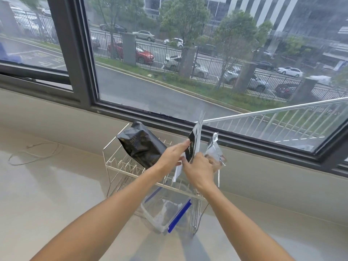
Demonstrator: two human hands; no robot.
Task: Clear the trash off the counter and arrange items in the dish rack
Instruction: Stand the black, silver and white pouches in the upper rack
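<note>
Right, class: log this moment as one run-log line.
left hand: holds flat black packet | right hand: grips silver wrapper | black bag: in dish rack | clear container: under rack

Both hands (pixel 188 162) holding packets (pixel 194 146) over dish rack (pixel 116 162)

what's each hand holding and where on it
The right hand grips the crumpled foil wrapper at its lower end. The left hand pinches the flat black-and-white packet at its lower edge.
</note>
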